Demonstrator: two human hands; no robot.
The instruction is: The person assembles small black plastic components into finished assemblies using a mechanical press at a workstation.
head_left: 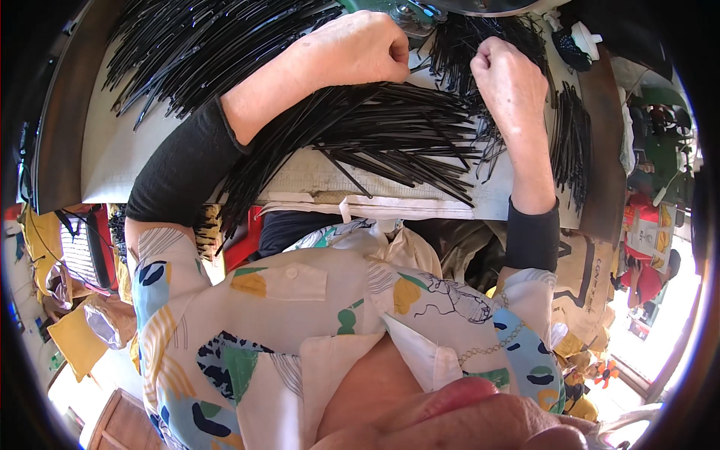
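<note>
From the head view, no container showed; thin black strips (pixel 390 131) lay loose in heaps across the pale desk (pixel 120 161), crowding it to its near edge, with bare room only at the left. The left hand (pixel 360 49) and right hand (pixel 510 79) were curled into fists at the far side, fingers closed on strips near a metal machine (pixel 420 11).

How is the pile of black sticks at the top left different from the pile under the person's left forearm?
The top-left pile lies apart from the hands, and its thin black sticks fan out toward the lower left. The pile under the left forearm is partly covered by that arm, its sticks run mostly sideways, and some reach over the table's near edge. Both piles hold the same thin, glossy black sticks on the pale tabletop.
</note>
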